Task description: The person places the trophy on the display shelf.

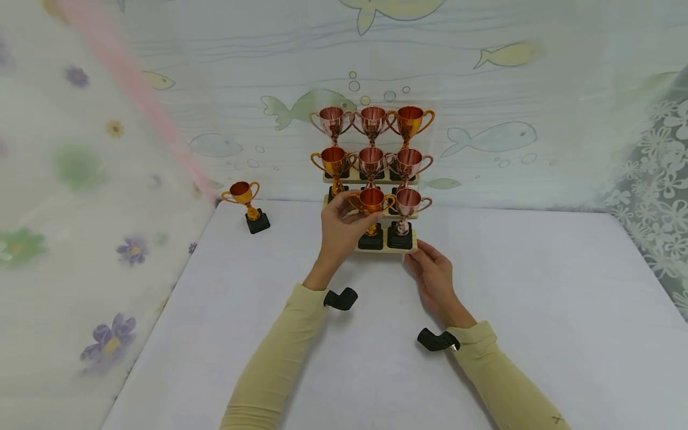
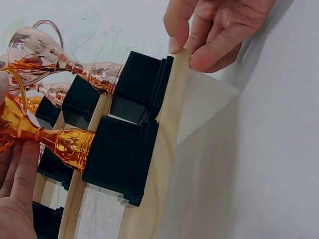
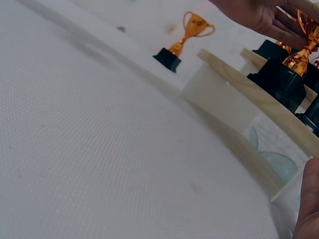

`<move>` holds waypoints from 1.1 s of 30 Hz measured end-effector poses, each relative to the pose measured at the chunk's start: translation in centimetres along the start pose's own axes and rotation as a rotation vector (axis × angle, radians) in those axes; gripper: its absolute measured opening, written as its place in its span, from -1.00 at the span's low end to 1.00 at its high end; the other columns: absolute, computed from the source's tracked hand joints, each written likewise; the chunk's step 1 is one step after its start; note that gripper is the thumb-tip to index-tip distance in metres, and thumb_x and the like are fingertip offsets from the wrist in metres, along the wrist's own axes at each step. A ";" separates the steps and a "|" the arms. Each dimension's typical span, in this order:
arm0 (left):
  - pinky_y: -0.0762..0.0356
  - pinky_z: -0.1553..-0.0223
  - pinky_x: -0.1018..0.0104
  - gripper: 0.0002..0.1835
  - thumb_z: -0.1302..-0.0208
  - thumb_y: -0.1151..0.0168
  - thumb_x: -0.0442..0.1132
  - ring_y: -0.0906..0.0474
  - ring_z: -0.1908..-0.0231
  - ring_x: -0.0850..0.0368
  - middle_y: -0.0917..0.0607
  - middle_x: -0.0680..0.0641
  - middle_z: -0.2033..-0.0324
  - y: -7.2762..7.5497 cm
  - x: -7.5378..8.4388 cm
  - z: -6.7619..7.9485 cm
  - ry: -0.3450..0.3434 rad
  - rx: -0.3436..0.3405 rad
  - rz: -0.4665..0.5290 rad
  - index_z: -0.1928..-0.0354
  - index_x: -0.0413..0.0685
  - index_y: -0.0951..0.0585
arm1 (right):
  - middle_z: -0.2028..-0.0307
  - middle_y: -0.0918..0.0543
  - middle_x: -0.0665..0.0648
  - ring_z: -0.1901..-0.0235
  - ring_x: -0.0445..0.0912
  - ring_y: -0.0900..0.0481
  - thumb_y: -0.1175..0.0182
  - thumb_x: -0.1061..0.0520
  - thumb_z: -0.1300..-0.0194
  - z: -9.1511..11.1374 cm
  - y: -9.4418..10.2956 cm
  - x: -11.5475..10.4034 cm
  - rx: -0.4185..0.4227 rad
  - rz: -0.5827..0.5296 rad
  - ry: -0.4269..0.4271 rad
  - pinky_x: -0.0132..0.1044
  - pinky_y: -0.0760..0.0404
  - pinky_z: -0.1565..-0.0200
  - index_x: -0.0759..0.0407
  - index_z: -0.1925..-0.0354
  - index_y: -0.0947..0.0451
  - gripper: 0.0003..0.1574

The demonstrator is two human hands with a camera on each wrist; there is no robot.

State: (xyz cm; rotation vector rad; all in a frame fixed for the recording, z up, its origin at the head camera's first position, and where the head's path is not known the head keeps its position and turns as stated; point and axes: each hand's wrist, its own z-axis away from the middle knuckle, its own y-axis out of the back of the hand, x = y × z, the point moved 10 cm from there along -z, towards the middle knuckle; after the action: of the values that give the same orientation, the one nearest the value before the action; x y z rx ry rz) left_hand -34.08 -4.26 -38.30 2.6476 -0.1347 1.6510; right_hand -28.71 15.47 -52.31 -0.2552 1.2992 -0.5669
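My left hand (image 1: 338, 233) holds a gold trophy cup (image 1: 372, 202) by its cup, fingers behind and thumb in front. Its black base (image 2: 114, 154) stands on the lowest wooden step of a tiered display rack (image 2: 169, 119). Beside it on that step is a rose-gold trophy (image 1: 408, 203). At the right end of the same step, my right hand (image 1: 434, 279) pinches the plank's edge between thumb and fingers. More gold and rose-gold trophies fill the middle and top steps behind. The left end of the lowest step is hidden by my left hand in the head view.
A lone gold trophy (image 1: 251, 209) on a black base stands on the white table (image 1: 516, 286), left of the rack near the back edge. Translucent panels (image 2: 207, 102) support the steps. Curtains printed with fish (image 1: 494, 138) and flowers hang behind and at the left.
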 end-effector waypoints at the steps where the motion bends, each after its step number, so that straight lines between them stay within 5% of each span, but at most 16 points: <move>1: -0.73 -0.01 -0.08 -0.44 -0.08 -0.51 -0.51 -0.66 0.04 -0.13 -0.64 -0.37 -0.03 0.0 0.0 0.0 0.002 0.001 0.002 -0.15 -0.41 -0.55 | 0.11 -0.64 -0.04 0.13 -0.28 -0.65 -0.01 0.37 -0.52 0.0 0.0 0.0 0.001 0.001 0.003 -0.46 -0.66 -0.08 0.50 -0.41 -0.20 -0.43; 10: -0.66 -0.10 -0.17 -0.39 -0.07 -0.49 -0.56 -0.63 0.01 -0.24 -0.61 -0.38 -0.05 0.5 -0.2 0.4 0.040 -0.021 0.007 -0.20 -0.41 -0.50 | 0.14 -0.65 -0.07 0.15 -0.28 -0.65 -0.01 0.37 -0.52 0.1 -0.3 -0.1 -0.004 0.000 0.006 -0.47 -0.66 -0.07 0.50 -0.40 -0.20 -0.44; 18: -0.63 -0.15 -0.17 -0.37 -0.08 -0.50 -0.55 -0.56 -0.06 -0.38 -0.60 -0.45 -0.05 3.3 -1.3 2.0 0.048 -0.066 -0.024 -0.22 -0.41 -0.49 | 0.14 -0.65 -0.07 0.15 -0.28 -0.64 -0.02 0.36 -0.53 0.0 -0.1 -0.1 0.012 -0.006 -0.001 -0.47 -0.65 -0.09 0.49 -0.41 -0.20 -0.43; 22: -0.68 -0.11 -0.06 -0.41 -0.14 -0.43 -0.57 -0.57 -0.06 -0.38 -0.60 -0.46 -0.06 5.6 -2.0 3.5 0.105 -0.126 -0.097 -0.24 -0.43 -0.49 | 0.10 -0.62 -0.04 0.13 -0.28 -0.64 -0.02 0.36 -0.52 0.0 0.0 0.1 0.024 0.000 -0.003 -0.47 -0.65 -0.08 0.48 -0.40 -0.21 -0.44; 26: -0.71 0.03 0.35 -0.55 -0.28 -0.40 -0.42 -0.63 0.00 -0.21 -0.68 -0.33 0.00 8.6 -3.0 5.2 0.181 -0.180 -0.231 -0.20 -0.33 -0.55 | 0.07 -0.61 -0.02 0.12 -0.27 -0.64 -0.01 0.37 -0.52 0.0 0.1 0.1 0.027 0.005 0.000 -0.46 -0.66 -0.08 0.48 -0.40 -0.22 -0.45; 33: -0.64 0.12 0.56 -0.62 -0.40 -0.34 -0.20 -0.66 0.03 -0.02 -0.72 -0.19 0.06 15.2 -3.8 7.0 0.273 -0.156 -0.453 -0.13 -0.31 -0.60 | 0.01 -0.57 0.00 0.07 -0.28 -0.63 0.00 0.35 -0.54 0.0 0.0 0.2 0.009 0.019 -0.003 -0.47 -0.63 -0.12 0.47 -0.41 -0.20 -0.44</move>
State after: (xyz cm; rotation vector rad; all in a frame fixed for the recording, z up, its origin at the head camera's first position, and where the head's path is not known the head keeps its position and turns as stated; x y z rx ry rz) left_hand -30.79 -19.57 -45.26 2.1072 0.3040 1.7280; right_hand -28.66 15.32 -52.45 -0.2363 1.2943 -0.5555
